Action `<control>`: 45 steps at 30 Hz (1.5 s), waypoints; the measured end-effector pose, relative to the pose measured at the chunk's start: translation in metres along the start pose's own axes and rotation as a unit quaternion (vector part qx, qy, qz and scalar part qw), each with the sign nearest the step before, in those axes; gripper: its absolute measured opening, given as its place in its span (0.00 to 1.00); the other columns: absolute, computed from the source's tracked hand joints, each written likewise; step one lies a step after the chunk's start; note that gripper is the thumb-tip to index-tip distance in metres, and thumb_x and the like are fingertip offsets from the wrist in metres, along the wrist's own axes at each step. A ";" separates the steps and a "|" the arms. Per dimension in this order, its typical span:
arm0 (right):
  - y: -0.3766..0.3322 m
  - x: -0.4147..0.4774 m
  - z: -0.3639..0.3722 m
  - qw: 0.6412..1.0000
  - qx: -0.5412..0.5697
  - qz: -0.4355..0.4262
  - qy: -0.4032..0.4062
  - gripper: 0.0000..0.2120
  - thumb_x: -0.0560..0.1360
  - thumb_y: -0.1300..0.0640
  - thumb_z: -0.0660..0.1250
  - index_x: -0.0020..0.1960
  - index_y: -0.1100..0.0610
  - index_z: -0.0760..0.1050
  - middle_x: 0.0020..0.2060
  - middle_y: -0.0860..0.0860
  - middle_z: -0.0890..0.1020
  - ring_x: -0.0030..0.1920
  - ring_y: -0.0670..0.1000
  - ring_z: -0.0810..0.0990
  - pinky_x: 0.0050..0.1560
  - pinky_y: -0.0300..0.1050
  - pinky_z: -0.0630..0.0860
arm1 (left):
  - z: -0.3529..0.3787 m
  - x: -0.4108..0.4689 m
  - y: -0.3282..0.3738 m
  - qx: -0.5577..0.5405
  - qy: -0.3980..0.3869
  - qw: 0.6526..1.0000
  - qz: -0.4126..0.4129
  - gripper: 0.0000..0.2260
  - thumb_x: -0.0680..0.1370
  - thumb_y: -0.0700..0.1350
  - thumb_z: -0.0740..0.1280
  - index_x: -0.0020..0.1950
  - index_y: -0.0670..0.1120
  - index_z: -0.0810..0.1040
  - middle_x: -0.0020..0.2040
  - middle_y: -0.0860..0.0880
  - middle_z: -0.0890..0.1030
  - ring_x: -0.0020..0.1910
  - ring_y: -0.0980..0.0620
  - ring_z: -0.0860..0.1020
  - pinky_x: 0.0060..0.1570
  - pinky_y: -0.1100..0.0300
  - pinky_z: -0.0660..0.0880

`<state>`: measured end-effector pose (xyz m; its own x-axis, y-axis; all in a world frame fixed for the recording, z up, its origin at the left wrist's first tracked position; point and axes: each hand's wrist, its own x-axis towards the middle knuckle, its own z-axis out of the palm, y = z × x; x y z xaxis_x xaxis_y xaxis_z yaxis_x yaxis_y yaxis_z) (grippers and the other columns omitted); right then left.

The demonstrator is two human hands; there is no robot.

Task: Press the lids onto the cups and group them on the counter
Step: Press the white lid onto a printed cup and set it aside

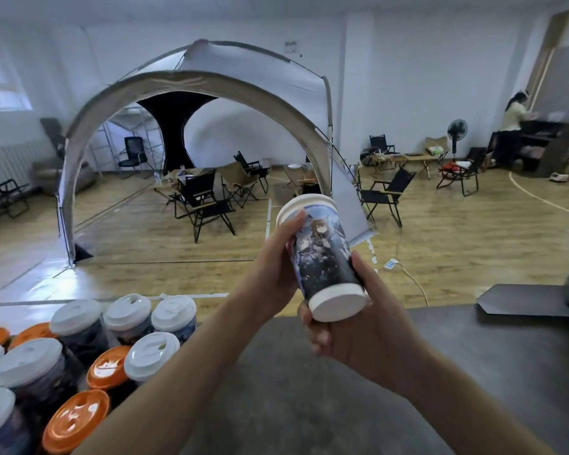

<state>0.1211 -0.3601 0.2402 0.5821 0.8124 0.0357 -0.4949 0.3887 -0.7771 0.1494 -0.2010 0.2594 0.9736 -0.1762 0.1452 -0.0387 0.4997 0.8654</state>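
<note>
A printed paper cup [324, 254] with dark anime artwork is held in the air above the counter, tilted so its white base faces me. A white lid [304, 206] sits on its far end. My left hand [278, 264] grips the cup near the lid, thumb along the rim. My right hand [358, 326] holds the cup's base end from below and the side. On the counter at lower left stands a group of lidded cups [79, 349], some with white lids, some with orange lids [76, 421].
The dark grey counter [473, 372] stretches under my arms. A black flat object [526, 298] lies at its far right. Beyond the counter is a wooden floor with a large tent [191, 93], folding chairs and a person at the far right.
</note>
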 end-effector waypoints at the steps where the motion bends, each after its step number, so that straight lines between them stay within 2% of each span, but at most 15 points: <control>1: 0.000 0.000 0.000 0.999 0.024 0.004 -0.031 0.32 0.78 0.32 0.58 0.54 0.60 0.82 0.41 0.60 0.81 0.31 0.53 0.77 0.38 0.48 0.78 | 0.000 -0.001 0.001 -0.015 -0.015 1.000 0.002 0.37 0.70 0.59 0.77 0.70 0.37 0.74 0.60 0.39 0.81 0.57 0.44 0.82 0.60 0.51 0.79; 3: 0.001 0.000 0.001 0.994 0.073 0.006 -0.079 0.33 0.80 0.32 0.55 0.60 0.61 0.78 0.44 0.59 0.81 0.35 0.53 0.79 0.41 0.48 0.77 | 0.001 -0.002 0.002 -0.027 -0.039 0.999 0.012 0.42 0.67 0.61 0.79 0.72 0.37 0.72 0.61 0.39 0.80 0.59 0.43 0.81 0.64 0.48 0.77; 5: -0.001 -0.003 0.004 0.996 0.053 0.014 -0.072 0.35 0.80 0.31 0.53 0.59 0.61 0.79 0.43 0.59 0.81 0.35 0.54 0.79 0.39 0.49 0.78 | 0.002 -0.001 0.004 -0.023 -0.031 0.999 0.027 0.44 0.65 0.62 0.80 0.71 0.38 0.72 0.60 0.40 0.81 0.58 0.43 0.81 0.65 0.47 0.75; 8: -0.012 -0.005 0.005 0.987 -0.146 -0.009 0.067 0.37 0.77 0.29 0.56 0.57 0.63 0.79 0.40 0.61 0.80 0.35 0.56 0.79 0.31 0.48 0.79 | -0.001 0.004 0.014 0.055 0.046 0.996 0.053 0.46 0.62 0.63 0.81 0.69 0.36 0.73 0.60 0.36 0.82 0.60 0.38 0.82 0.64 0.43 0.77; 10: -0.017 -0.005 0.007 0.971 -0.206 -0.035 0.116 0.35 0.75 0.30 0.60 0.57 0.62 0.76 0.37 0.58 0.79 0.33 0.53 0.78 0.29 0.47 0.78 | -0.004 0.004 0.022 0.105 0.052 0.991 0.058 0.45 0.65 0.65 0.78 0.71 0.36 0.72 0.63 0.35 0.80 0.61 0.36 0.81 0.66 0.41 0.76; 13: -0.014 -0.007 0.017 0.998 -0.019 0.006 0.060 0.34 0.76 0.31 0.57 0.62 0.60 0.72 0.31 0.52 0.73 0.27 0.48 0.72 0.24 0.41 0.74 | 0.001 -0.002 0.027 0.069 0.017 0.996 0.058 0.37 0.76 0.62 0.66 0.74 0.35 0.69 0.60 0.40 0.81 0.59 0.42 0.80 0.63 0.47 0.77; 15: -0.009 -0.009 0.021 0.998 0.059 0.012 0.010 0.35 0.77 0.30 0.57 0.67 0.58 0.69 0.31 0.51 0.72 0.27 0.47 0.72 0.23 0.41 0.73 | 0.006 -0.004 0.026 0.055 0.035 0.996 0.060 0.32 0.79 0.58 0.65 0.74 0.36 0.70 0.58 0.41 0.82 0.56 0.44 0.82 0.60 0.50 0.79; 21: -0.009 -0.009 0.022 0.993 -0.073 -0.025 0.095 0.34 0.72 0.32 0.67 0.63 0.59 0.72 0.32 0.54 0.74 0.26 0.50 0.69 0.22 0.41 0.73 | 0.007 -0.006 0.029 0.092 0.029 0.994 0.044 0.25 0.78 0.58 0.66 0.65 0.40 0.78 0.56 0.43 0.84 0.54 0.46 0.83 0.59 0.51 0.79; 26: -0.005 -0.010 0.014 0.988 0.140 0.015 -0.061 0.36 0.79 0.33 0.59 0.66 0.65 0.73 0.34 0.54 0.74 0.32 0.50 0.75 0.27 0.43 0.75 | 0.009 -0.014 0.026 0.033 -0.041 0.998 0.036 0.23 0.80 0.53 0.63 0.67 0.38 0.75 0.59 0.41 0.82 0.56 0.43 0.82 0.53 0.56 0.81; 31: 0.008 -0.005 0.007 0.968 0.216 0.027 -0.127 0.39 0.83 0.34 0.43 0.66 0.68 0.71 0.40 0.59 0.78 0.39 0.54 0.79 0.36 0.46 0.79 | 0.014 -0.016 0.024 0.019 -0.069 0.996 0.044 0.28 0.77 0.58 0.67 0.70 0.40 0.75 0.65 0.40 0.79 0.64 0.42 0.78 0.71 0.45 0.69; 35: 0.001 -0.008 0.014 0.971 0.191 0.025 -0.145 0.35 0.82 0.35 0.57 0.68 0.67 0.72 0.53 0.62 0.81 0.49 0.55 0.83 0.39 0.48 0.84 | 0.013 -0.018 0.026 0.014 -0.073 0.996 0.051 0.31 0.76 0.56 0.69 0.72 0.38 0.72 0.63 0.38 0.78 0.60 0.41 0.79 0.66 0.48 0.74; 39: -0.017 -0.016 0.031 0.996 -0.071 0.000 0.059 0.31 0.76 0.35 0.64 0.62 0.61 0.74 0.39 0.59 0.82 0.34 0.53 0.82 0.26 0.46 0.81 | 0.005 -0.018 0.026 0.022 -0.028 0.997 0.073 0.29 0.75 0.53 0.71 0.70 0.37 0.72 0.59 0.40 0.81 0.57 0.43 0.81 0.63 0.49 0.76; 42: -0.017 -0.014 0.030 0.937 -0.290 -0.067 0.182 0.34 0.69 0.35 0.74 0.65 0.57 0.74 0.41 0.60 0.85 0.36 0.59 0.85 0.34 0.57 0.84 | 0.004 -0.016 0.027 0.076 0.038 0.992 0.093 0.33 0.73 0.51 0.75 0.72 0.36 0.71 0.64 0.32 0.78 0.62 0.36 0.79 0.66 0.42 0.76; 43: -0.017 -0.014 0.030 0.928 -0.303 -0.076 0.202 0.35 0.67 0.35 0.74 0.66 0.56 0.74 0.42 0.60 0.85 0.36 0.58 0.85 0.34 0.57 0.84 | 0.004 -0.016 0.030 0.093 0.042 0.990 0.096 0.35 0.72 0.51 0.77 0.72 0.36 0.71 0.66 0.32 0.77 0.64 0.34 0.78 0.65 0.41 0.76; 45: -0.021 -0.015 0.033 0.968 -0.186 -0.050 0.160 0.33 0.71 0.35 0.67 0.65 0.59 0.74 0.39 0.60 0.83 0.31 0.54 0.81 0.29 0.50 0.82 | 0.005 -0.016 0.035 0.102 0.006 0.990 0.093 0.38 0.71 0.51 0.78 0.74 0.37 0.68 0.66 0.33 0.76 0.63 0.35 0.78 0.60 0.45 0.79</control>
<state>0.1013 -0.3664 0.2769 0.8151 0.5787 -0.0274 -0.1936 0.2275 -0.9543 0.1313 -0.1844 0.2899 0.9482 -0.0860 0.3057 -0.2604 0.3404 0.9035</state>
